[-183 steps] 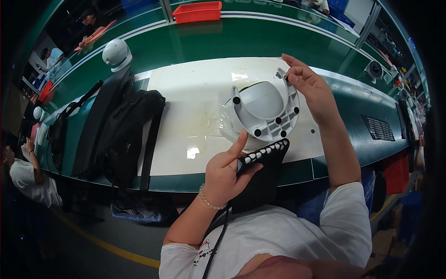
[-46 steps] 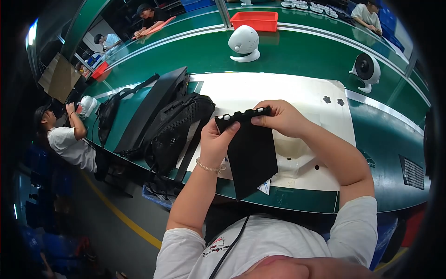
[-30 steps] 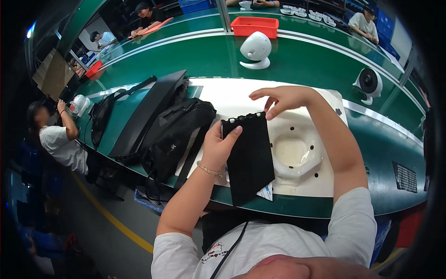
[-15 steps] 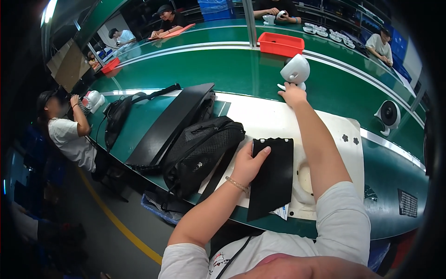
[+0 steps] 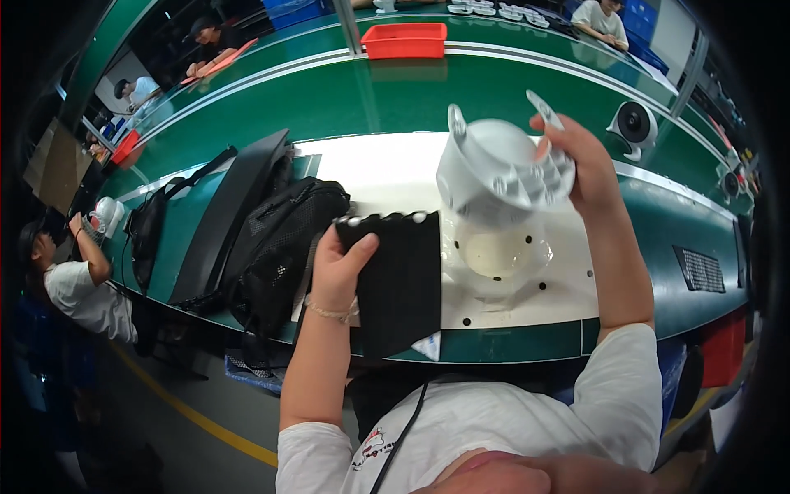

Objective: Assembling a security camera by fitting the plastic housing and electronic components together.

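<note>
sheet (image 5: 401, 284), black, over the near part of the white board (image 5: 374, 169); its long axis runs near to far, the notched, white-dotted edge pointing away. left hand (image 5: 339, 267): thumb pressed on the sheet's face, pinching it beside the notched edge; the other fingers are hidden behind it. housing (image 5: 477, 188), white, above the board's farther part, base turned up and two prongs pointing away; its long axis is hard to judge. right hand (image 5: 586, 165): fingers grasping the base's right side, partly concealed. blurred, the housing's near end overlaps the pale nest (image 5: 494, 259); contact cannot be told. beyond: red bin (image 5: 405, 48).
</note>
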### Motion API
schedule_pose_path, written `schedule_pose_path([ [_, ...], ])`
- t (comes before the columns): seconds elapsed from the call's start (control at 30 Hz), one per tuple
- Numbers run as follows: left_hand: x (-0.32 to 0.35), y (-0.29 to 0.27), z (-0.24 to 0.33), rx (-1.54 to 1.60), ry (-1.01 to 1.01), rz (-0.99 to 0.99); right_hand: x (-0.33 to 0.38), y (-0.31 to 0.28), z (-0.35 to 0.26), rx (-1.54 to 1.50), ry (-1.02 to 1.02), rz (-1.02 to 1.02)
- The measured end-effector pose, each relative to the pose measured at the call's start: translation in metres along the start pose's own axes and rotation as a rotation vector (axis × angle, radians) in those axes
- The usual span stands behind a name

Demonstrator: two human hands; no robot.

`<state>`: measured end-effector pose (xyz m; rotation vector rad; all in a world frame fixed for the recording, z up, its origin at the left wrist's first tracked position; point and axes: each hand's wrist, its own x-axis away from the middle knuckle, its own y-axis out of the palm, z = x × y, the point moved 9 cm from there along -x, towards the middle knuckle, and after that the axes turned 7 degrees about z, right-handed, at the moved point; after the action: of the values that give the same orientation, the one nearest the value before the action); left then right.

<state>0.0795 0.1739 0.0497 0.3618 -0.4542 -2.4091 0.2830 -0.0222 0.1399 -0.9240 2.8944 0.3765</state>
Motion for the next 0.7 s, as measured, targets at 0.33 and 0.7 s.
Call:
schedule_pose_path([
  [0.33,0.070,0.011,0.024,-0.060,0.269,0.076,0.068,0.002,0.028,0.500,0.165,-0.276],
  [0.7,0.093,0.072,0.042,-0.399,0.486,-0.144,0.146,0.079,-0.043,0.746,-0.922,-0.336],
])
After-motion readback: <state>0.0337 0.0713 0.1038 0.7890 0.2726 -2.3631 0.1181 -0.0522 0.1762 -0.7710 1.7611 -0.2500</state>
